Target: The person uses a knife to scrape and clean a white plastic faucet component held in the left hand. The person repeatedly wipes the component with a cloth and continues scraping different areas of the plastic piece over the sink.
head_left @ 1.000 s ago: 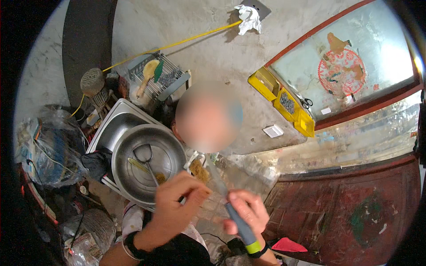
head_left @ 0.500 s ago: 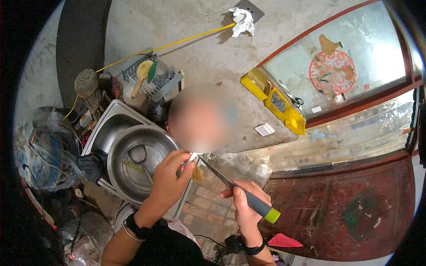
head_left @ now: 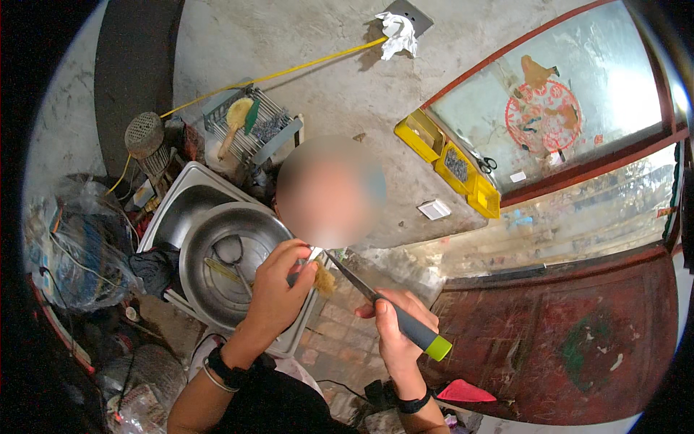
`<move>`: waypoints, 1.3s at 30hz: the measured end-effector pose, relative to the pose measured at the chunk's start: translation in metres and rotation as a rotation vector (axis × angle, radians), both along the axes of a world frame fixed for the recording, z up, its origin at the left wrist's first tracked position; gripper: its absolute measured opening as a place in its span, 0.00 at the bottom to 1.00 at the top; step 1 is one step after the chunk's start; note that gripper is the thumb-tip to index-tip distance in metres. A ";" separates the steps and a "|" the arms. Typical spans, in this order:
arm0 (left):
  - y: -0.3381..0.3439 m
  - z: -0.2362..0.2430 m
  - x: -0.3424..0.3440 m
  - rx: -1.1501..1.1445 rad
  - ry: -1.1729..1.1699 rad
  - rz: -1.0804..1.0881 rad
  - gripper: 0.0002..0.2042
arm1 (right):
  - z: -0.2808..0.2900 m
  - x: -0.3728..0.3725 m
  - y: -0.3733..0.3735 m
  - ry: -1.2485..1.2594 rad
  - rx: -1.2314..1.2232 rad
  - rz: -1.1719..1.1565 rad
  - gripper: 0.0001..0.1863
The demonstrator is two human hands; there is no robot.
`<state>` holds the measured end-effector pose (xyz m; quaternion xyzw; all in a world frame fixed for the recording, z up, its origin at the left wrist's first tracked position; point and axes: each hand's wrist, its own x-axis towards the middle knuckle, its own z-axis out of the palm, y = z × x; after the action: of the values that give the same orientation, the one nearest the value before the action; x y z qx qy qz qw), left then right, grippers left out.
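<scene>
My right hand [head_left: 401,325] grips a knife [head_left: 354,281] by its dark grey handle, which ends in bright green. The blade slants up and left, its tip close to the fingertips of my left hand [head_left: 278,282]. Those fingers are closed in a pinch, and a small white thing [head_left: 315,253] shows at their tips; its kind is not clear. A round blurred patch just above hides part of that spot. Left of my left hand, a steel basin [head_left: 189,278] sits over the sink [head_left: 170,210], with a ladle [head_left: 228,249] inside it.
A tan tuft [head_left: 325,281] shows behind my left fingers. A dish rack [head_left: 249,134] with a brush stands behind the sink. Yellow bins [head_left: 473,189] and scissors [head_left: 489,165] lie by the window. A dark red wooden panel [head_left: 535,340] stands at the right.
The knife handle and my right hand have shifted slightly left and up. My left hand keeps its pinch, and the whole view has drifted a little.
</scene>
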<state>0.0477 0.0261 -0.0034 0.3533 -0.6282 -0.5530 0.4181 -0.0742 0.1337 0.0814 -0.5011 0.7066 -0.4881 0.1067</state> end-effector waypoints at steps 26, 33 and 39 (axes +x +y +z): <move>-0.001 0.000 -0.004 0.112 0.029 -0.022 0.04 | -0.006 0.001 -0.004 -0.027 -0.045 -0.050 0.13; -0.002 -0.005 -0.005 0.133 0.014 0.003 0.04 | -0.009 -0.006 0.001 0.041 -0.034 -0.136 0.11; -0.002 -0.002 -0.005 0.156 0.047 -0.007 0.04 | -0.009 -0.010 0.008 -0.130 -0.073 -0.047 0.12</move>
<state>0.0423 0.0237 -0.0051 0.3695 -0.5743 -0.6100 0.4019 -0.0840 0.1419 0.0728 -0.4551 0.6915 -0.5475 0.1223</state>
